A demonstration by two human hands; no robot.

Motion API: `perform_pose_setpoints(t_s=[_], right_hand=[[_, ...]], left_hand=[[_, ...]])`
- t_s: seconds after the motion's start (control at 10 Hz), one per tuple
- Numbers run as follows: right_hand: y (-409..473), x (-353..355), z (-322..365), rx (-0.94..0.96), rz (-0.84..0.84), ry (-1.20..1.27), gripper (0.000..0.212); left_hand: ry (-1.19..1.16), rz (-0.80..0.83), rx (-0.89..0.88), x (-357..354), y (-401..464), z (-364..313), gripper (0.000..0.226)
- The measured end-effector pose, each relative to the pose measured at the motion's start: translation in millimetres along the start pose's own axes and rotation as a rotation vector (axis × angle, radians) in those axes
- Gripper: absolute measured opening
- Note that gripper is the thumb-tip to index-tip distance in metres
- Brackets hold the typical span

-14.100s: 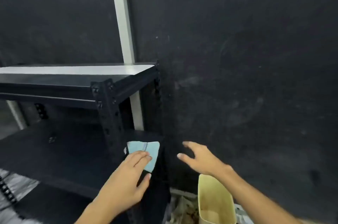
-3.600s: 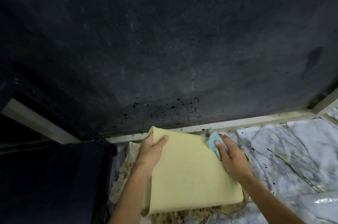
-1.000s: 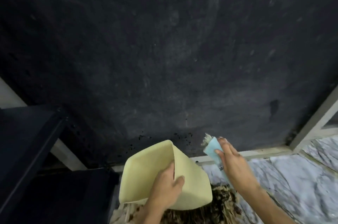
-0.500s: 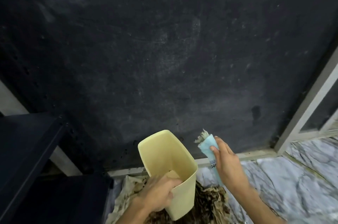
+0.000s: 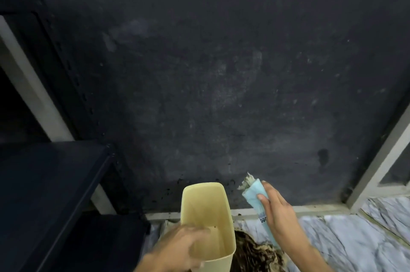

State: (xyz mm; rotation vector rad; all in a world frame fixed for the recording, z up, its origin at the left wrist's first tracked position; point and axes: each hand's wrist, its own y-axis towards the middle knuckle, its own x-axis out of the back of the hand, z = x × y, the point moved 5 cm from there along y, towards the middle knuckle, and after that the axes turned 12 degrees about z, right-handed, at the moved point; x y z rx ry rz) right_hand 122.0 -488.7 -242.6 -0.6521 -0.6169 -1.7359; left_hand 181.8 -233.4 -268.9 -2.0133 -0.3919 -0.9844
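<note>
A pale yellow plastic bin (image 5: 207, 205) stands upright at the bottom middle, its open mouth facing up toward me. My left hand (image 5: 177, 249) grips its near rim, blurred by motion. To the right, my right hand (image 5: 279, 214) holds a light blue cloth (image 5: 255, 197) with a frayed whitish end sticking up, a little apart from the bin's right side.
A dark, dusty wall (image 5: 221, 72) fills most of the view. A black metal shelf rack (image 5: 48, 183) stands at the left. Brown, dirt-stained material (image 5: 255, 254) lies on the marble-patterned floor (image 5: 355, 245) below the bin. A pale frame (image 5: 381, 160) runs up at the right.
The bin has turned from lying on its side to upright with its mouth up, and my left hand has shifted on its rim. My right hand with the cloth stayed beside it.
</note>
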Motion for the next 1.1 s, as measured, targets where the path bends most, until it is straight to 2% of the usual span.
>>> perform_pose_setpoints(t_s=[0.1, 0.2, 0.3, 0.4, 0.5, 0.6, 0.7, 0.8, 0.9, 1.0, 1.1], right_hand=[[0.9, -2.7, 26.9, 0.025, 0.036, -0.041, 0.038], [6.2, -13.0, 66.6, 0.071, 0.071, -0.077, 0.040], [13.4, -26.4, 117.0, 0.137, 0.113, -0.081, 0.042], [23.1, -47.7, 180.0, 0.246, 0.146, -0.065, 0.042], [36.0, -79.2, 256.8, 0.376, 0.141, -0.027, 0.043], [37.9, -125.5, 337.2, 0.520, 0.195, -0.048, 0.046], [17.9, -178.0, 396.3, 0.674, 0.226, -0.151, 0.041], [7.6, -222.3, 414.3, 0.677, 0.321, -0.347, 0.042], [21.4, -240.9, 412.6, 0.698, 0.387, -0.479, 0.052], [34.5, -236.9, 417.3, 0.678, 0.431, -0.496, 0.056], [46.9, -240.9, 419.9, 0.621, 0.467, -0.511, 0.059]], left_hand=[[-0.255, -0.286, -0.074, 30.3, -61.1, 14.8, 0.090], [-0.320, -0.587, -0.025, 54.3, -147.9, 24.2, 0.091], [-0.197, -0.930, 0.020, 75.2, -243.9, 26.5, 0.080], [-0.127, -1.336, -0.079, 95.6, -333.8, 30.1, 0.058], [-0.197, -1.606, -0.135, 100.4, -387.9, 32.1, 0.073], [-0.101, -1.745, -0.040, 114.0, -411.1, 18.7, 0.093], [-0.105, -1.769, -0.023, 136.9, -413.6, 12.6, 0.091], [-0.087, -1.764, -0.006, 146.9, -405.0, 10.4, 0.088], [-0.058, -1.768, 0.013, 147.9, -394.0, 18.1, 0.090], [-0.008, -1.776, 0.016, 149.5, -383.6, 26.2, 0.095], [0.156, -1.701, 0.047, 146.6, -382.5, 32.4, 0.098]])
